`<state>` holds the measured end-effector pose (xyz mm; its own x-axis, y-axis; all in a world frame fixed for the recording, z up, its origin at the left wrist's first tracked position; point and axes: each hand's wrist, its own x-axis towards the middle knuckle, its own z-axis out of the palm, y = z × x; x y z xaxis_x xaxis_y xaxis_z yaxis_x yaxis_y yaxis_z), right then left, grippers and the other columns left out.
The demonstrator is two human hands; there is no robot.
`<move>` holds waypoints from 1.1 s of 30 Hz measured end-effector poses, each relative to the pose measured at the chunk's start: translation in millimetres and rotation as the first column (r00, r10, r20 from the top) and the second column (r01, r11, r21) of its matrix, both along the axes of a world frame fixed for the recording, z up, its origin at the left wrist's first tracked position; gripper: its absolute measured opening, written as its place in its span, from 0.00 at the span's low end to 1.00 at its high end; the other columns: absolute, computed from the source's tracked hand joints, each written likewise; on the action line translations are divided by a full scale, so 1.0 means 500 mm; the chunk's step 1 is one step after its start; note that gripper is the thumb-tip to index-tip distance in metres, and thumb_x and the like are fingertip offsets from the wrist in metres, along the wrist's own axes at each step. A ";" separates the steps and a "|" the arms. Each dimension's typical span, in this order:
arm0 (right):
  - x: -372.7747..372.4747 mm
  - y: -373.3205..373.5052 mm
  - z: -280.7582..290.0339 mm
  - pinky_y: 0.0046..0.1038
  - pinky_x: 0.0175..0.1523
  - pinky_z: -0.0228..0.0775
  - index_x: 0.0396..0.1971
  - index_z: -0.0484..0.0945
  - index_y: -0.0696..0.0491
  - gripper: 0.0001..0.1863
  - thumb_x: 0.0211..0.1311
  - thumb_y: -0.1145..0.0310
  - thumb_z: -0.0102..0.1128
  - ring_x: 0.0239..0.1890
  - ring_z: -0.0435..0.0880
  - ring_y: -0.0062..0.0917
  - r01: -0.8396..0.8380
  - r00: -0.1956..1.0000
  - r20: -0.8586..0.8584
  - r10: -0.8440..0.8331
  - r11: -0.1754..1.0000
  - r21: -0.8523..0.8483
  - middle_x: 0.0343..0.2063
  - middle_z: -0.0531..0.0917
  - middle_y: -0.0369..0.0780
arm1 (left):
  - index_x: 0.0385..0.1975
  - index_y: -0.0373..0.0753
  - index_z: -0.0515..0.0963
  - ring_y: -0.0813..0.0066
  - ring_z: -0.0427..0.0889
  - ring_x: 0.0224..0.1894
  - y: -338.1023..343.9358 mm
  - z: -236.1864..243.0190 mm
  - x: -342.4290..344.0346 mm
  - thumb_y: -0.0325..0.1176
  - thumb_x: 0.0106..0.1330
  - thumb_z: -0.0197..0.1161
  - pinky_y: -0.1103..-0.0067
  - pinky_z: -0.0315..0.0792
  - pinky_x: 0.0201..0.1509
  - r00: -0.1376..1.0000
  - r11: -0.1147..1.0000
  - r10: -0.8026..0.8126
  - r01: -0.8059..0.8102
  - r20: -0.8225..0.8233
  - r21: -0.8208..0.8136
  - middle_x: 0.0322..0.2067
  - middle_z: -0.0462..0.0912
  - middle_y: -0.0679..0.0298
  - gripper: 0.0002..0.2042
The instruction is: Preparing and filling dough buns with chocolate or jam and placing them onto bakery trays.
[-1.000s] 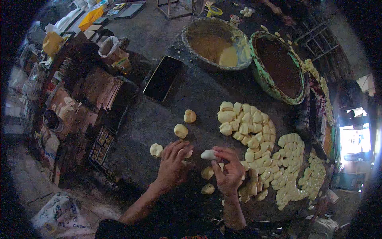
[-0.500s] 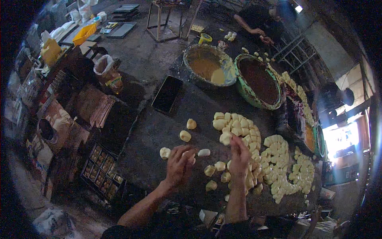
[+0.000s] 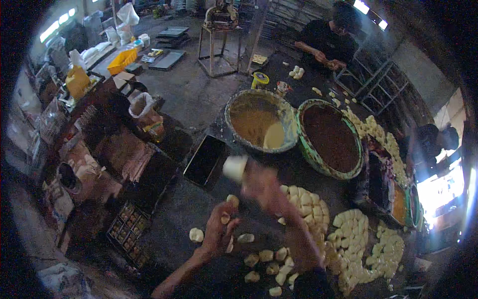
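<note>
My left hand reaches over the dark tabletop, its fingers and thumb curled around a small dough ball. Just beyond its fingertips sits another dough ball. A whitish oblong dough piece rests to its right, and a round dough ball to its left. My right hand, smeared by motion, grips a pale piece of dough, also blurred, raised near the dark rectangular pan. Below the right forearm are several loose dough pieces; a large mass of cut dough spreads to its right.
Beyond my hands stand a basin of tan filling and a green-rimmed basin of dark brown filling. More dough mounds cover the right side. A divided crate is at lower left. A person works at the far end.
My right hand has swung left and away from the dough mass, carrying its dough piece toward the pan. My left hand has left one dough piece and reached another ball. The view has tilted up.
</note>
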<state>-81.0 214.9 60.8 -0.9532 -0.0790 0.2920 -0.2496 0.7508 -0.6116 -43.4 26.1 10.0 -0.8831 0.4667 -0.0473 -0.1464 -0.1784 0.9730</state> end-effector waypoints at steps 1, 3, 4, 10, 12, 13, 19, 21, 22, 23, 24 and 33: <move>-0.109 0.060 0.037 0.38 0.50 0.67 0.40 0.77 0.56 0.14 0.56 0.64 0.58 0.44 0.77 0.34 0.038 0.997 0.070 -0.031 0.994 -0.104 0.36 0.79 0.45 | 0.46 0.36 0.73 0.65 0.78 0.49 -0.008 -0.015 0.007 0.35 0.65 0.60 0.70 0.71 0.49 0.999 0.973 0.040 -0.041 -0.007 -0.226 0.44 0.77 0.53 0.14; -0.267 0.174 -0.013 0.55 0.53 0.59 0.39 0.79 0.56 0.20 0.59 0.55 0.52 0.46 0.78 0.39 0.243 0.967 -0.189 -0.169 0.833 0.497 0.36 0.81 0.47 | 0.43 0.35 0.74 0.67 0.79 0.46 -0.008 -0.002 0.032 0.33 0.65 0.60 0.71 0.72 0.47 0.980 0.934 -0.001 -0.070 -0.199 -0.349 0.42 0.79 0.54 0.11; -0.321 0.205 -0.011 0.60 0.55 0.55 0.40 0.80 0.56 0.22 0.59 0.53 0.50 0.48 0.77 0.41 0.223 0.962 0.002 -0.272 0.795 0.565 0.39 0.81 0.48 | 0.40 0.34 0.75 0.69 0.80 0.43 -0.015 0.011 0.037 0.32 0.65 0.60 0.71 0.72 0.46 0.930 0.877 -0.054 -0.131 -0.364 -0.463 0.39 0.80 0.54 0.09; -0.369 0.213 -0.003 0.55 0.53 0.59 0.34 0.81 0.56 0.23 0.60 0.50 0.49 0.43 0.80 0.39 0.193 0.915 0.194 -0.353 0.808 0.557 0.39 0.82 0.47 | 0.40 0.32 0.76 0.69 0.83 0.34 -0.058 0.080 0.043 0.32 0.67 0.58 0.72 0.75 0.40 0.963 0.825 0.092 -0.215 -0.252 -0.523 0.31 0.82 0.55 0.10; -0.340 0.223 0.023 0.48 0.47 0.64 0.32 0.81 0.57 0.22 0.60 0.51 0.50 0.37 0.81 0.36 0.074 0.906 0.334 -0.258 0.876 0.477 0.34 0.83 0.45 | 0.41 0.32 0.76 0.70 0.83 0.34 -0.047 0.081 0.033 0.32 0.67 0.57 0.73 0.75 0.40 0.955 0.862 0.057 -0.194 -0.290 -0.469 0.31 0.82 0.56 0.10; -0.319 0.228 0.040 0.41 0.42 0.70 0.30 0.81 0.57 0.21 0.60 0.52 0.52 0.31 0.81 0.34 -0.033 0.876 0.458 -0.153 0.927 0.372 0.30 0.84 0.43 | 0.42 0.32 0.76 0.72 0.83 0.35 -0.037 0.084 0.024 0.32 0.68 0.56 0.73 0.75 0.40 0.943 0.894 0.021 -0.167 -0.333 -0.416 0.31 0.82 0.56 0.10; 0.088 0.102 0.076 0.26 0.37 0.74 0.34 0.79 0.59 0.16 0.62 0.59 0.55 0.30 0.82 0.24 0.383 0.832 0.495 0.251 0.386 -0.839 0.30 0.83 0.39 | 0.48 0.35 0.72 0.73 0.80 0.43 0.034 0.127 0.041 0.33 0.70 0.54 0.76 0.74 0.44 0.983 0.985 -0.082 0.054 0.167 0.162 0.41 0.80 0.61 0.12; 0.204 0.037 0.035 0.26 0.40 0.75 0.38 0.78 0.60 0.17 0.62 0.60 0.56 0.32 0.83 0.24 0.569 0.794 0.591 0.139 0.170 -0.805 0.32 0.84 0.40 | 0.49 0.35 0.71 0.73 0.79 0.44 0.014 0.086 0.054 0.34 0.70 0.54 0.76 0.74 0.46 0.894 0.956 -0.195 0.081 0.403 0.283 0.43 0.79 0.62 0.12; 0.248 0.003 0.056 0.28 0.42 0.76 0.41 0.77 0.60 0.18 0.63 0.59 0.55 0.34 0.83 0.25 0.461 0.861 0.491 0.130 0.205 -0.863 0.35 0.84 0.40 | 0.49 0.35 0.70 0.74 0.79 0.44 0.003 0.072 0.059 0.35 0.71 0.53 0.77 0.74 0.47 0.759 0.915 -0.299 0.055 0.578 0.400 0.44 0.78 0.63 0.13; 0.284 -0.032 0.070 0.29 0.44 0.77 0.44 0.76 0.60 0.19 0.64 0.59 0.55 0.36 0.84 0.26 0.344 0.915 0.382 0.127 0.246 -0.906 0.38 0.84 0.40 | 0.48 0.35 0.71 0.76 0.78 0.43 -0.001 0.068 0.076 0.36 0.71 0.52 0.80 0.74 0.48 0.777 0.895 -0.243 -0.052 0.581 0.444 0.43 0.77 0.63 0.13; 0.315 -0.070 0.072 0.29 0.44 0.77 0.44 0.76 0.60 0.19 0.64 0.59 0.55 0.36 0.84 0.26 0.347 0.920 0.380 0.096 0.251 -0.904 0.38 0.84 0.40 | 0.48 0.35 0.71 0.76 0.78 0.43 -0.012 0.069 0.087 0.36 0.71 0.52 0.80 0.74 0.48 0.772 0.888 -0.274 -0.025 0.573 0.458 0.43 0.77 0.63 0.13; 0.443 -0.335 0.149 0.36 0.33 0.70 0.38 0.79 0.56 0.15 0.66 0.60 0.52 0.29 0.82 0.42 0.657 0.754 0.122 -0.646 0.743 -0.127 0.25 0.82 0.47 | 0.48 0.32 0.72 0.72 0.77 0.46 -0.222 0.162 0.130 0.37 0.69 0.57 0.74 0.73 0.53 0.922 0.905 -0.387 0.383 -0.013 0.184 0.43 0.77 0.60 0.16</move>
